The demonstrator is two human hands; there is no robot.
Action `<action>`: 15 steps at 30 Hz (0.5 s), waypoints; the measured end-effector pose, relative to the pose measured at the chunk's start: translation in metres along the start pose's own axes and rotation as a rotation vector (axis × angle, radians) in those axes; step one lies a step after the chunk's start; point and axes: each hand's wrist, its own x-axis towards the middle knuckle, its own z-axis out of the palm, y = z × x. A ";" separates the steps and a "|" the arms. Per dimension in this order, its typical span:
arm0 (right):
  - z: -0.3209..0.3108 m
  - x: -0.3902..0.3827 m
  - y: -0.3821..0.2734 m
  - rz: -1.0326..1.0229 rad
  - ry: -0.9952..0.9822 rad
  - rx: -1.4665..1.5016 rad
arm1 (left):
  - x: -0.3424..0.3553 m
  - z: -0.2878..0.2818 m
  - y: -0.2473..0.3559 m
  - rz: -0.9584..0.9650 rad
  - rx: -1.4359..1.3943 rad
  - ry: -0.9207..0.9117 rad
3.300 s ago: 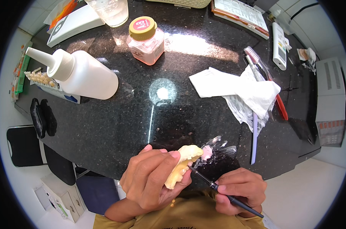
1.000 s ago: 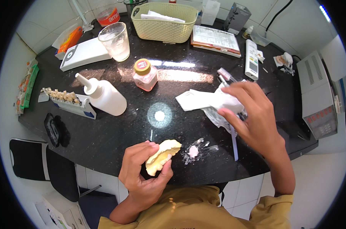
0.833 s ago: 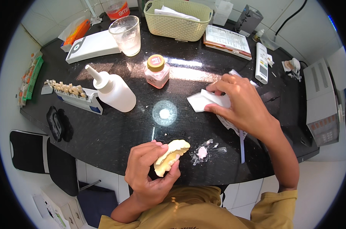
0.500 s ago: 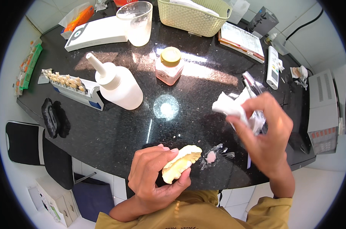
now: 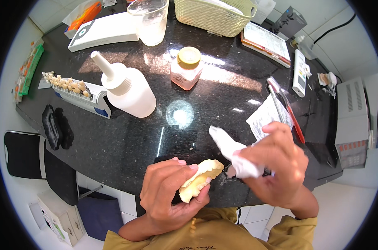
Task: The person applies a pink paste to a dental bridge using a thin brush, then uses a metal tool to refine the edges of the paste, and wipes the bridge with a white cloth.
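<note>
Near the front edge of the counter, my left hand [image 5: 163, 185] is wrapped round a pale yellow dental cast [image 5: 196, 183], its ridged side tilted up. My right hand [image 5: 278, 162], slightly blurred, pinches a crumpled white tissue [image 5: 227, 146]. One end of that tissue sticks out leftward, just right of the cast and apart from it. Beneath the tissue a pinkish lump [image 5: 230, 171] on the counter shows only in part. Beyond the right hand lie a printed paper sheet [image 5: 260, 118], a red-handled toothbrush [image 5: 295, 121] and a thin metal instrument [image 5: 275, 100].
On the black counter [image 5: 126, 146] stand a white squeeze bottle [image 5: 132, 93], a gold-capped jar of pink powder [image 5: 187, 73] and a tooth shade guide [image 5: 80, 98]. Farther back are a clear cup [image 5: 151, 29], a white box [image 5: 103, 32], a woven basket [image 5: 210, 21] and a remote control [image 5: 299, 75].
My right hand has brought the tissue left and nearer, off the paper and toward the cast, uncovering the red-handled toothbrush. My left hand with the cast has barely moved.
</note>
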 end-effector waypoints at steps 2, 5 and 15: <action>0.000 -0.008 -0.008 -0.067 -0.026 -0.074 | 0.000 0.000 0.001 -0.015 0.000 0.013; 0.001 -0.019 -0.012 -0.174 -0.078 -0.109 | -0.001 0.001 0.002 -0.024 0.001 0.006; 0.013 -0.028 -0.008 -0.261 -0.118 -0.146 | -0.004 -0.001 -0.001 -0.009 0.001 -0.005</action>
